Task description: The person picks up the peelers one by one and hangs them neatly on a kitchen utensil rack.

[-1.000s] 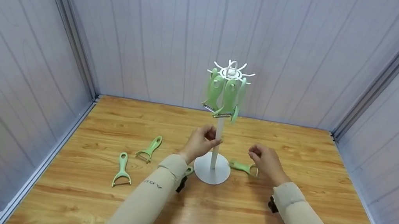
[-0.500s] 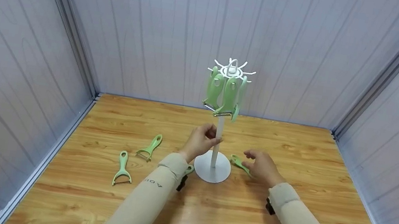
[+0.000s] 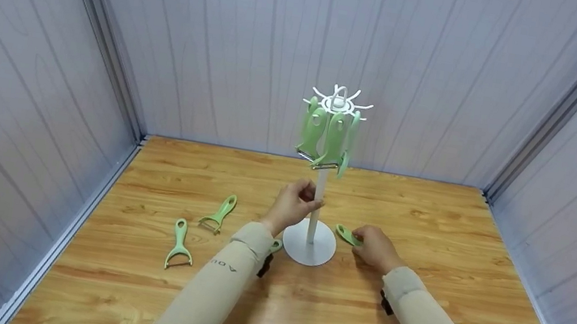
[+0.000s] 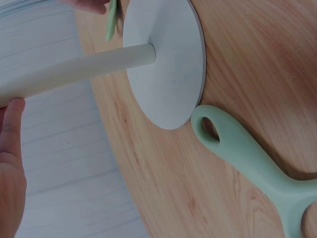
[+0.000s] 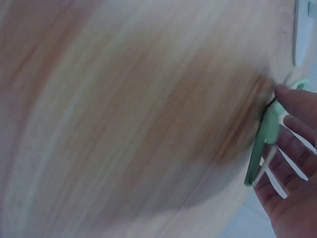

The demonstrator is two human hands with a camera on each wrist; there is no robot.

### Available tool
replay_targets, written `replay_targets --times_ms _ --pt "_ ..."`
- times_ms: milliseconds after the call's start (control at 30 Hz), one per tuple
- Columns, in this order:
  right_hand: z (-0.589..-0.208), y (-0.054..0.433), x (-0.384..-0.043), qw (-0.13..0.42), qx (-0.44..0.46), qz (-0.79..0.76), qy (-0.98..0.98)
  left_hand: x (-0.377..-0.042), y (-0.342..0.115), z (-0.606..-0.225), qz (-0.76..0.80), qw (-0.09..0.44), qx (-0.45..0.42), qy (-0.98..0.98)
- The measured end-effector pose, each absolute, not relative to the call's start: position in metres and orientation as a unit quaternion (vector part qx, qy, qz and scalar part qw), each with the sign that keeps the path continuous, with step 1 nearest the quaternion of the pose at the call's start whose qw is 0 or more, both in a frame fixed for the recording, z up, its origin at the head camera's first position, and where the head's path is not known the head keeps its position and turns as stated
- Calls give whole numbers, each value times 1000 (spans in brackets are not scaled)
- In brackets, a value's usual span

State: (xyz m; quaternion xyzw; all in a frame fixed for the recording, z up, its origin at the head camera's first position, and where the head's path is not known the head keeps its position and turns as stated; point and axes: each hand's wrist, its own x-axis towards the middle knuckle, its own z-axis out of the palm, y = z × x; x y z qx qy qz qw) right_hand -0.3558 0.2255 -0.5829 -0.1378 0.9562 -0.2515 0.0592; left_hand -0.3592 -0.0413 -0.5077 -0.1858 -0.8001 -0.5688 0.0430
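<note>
Your left sleeve [image 3: 203,295] bore a short line of dark lettering [image 3: 223,265] — just a few characters, slanted in the head view. You could make out what looked like an A — the rest was too small and skewed to read surely.

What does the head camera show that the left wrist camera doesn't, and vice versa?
Only head: the hanging peelers, the white hooks and two loose peelers at left.
Only left wrist: the near peeler down to where it forks; the head view shows just its handle end.
Both: the left hand on the pole, the round base, and the right hand at another peeler.
</note>
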Motion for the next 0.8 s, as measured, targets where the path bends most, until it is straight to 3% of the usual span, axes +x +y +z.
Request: replay_targets --times_ms 367,800 --pt "-572 221 -356 93 -146 -187 967 -358 -43 -506 -557 28 -182 -810" --pt "-560 224 -355 64 -140 -211 965 -359 -42 -507 -561 40 -184 -806"
